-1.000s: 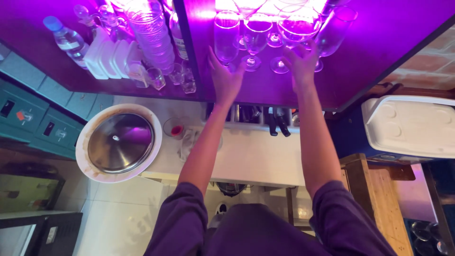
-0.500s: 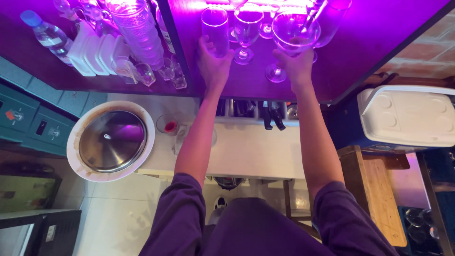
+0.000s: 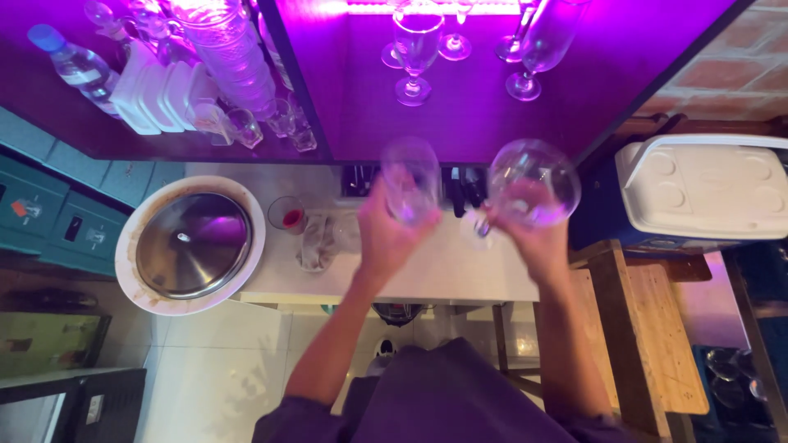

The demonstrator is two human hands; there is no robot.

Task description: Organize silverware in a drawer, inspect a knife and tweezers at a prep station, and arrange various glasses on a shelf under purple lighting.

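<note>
I am gripping a tall clear glass (image 3: pixel 410 179) in my left hand (image 3: pixel 386 234), fingers wrapped round it, and a round wine glass (image 3: pixel 533 182) in my right hand (image 3: pixel 538 242), pinching its stem. Both are hovering above the white desk (image 3: pixel 435 271), right of the steel lid (image 3: pixel 193 244).

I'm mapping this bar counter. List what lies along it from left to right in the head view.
Round steel lid → small glass with red residue → crumpled cloth → left hand holding a wine glass → right hand holding a balloon glass → white cooler box.
</note>
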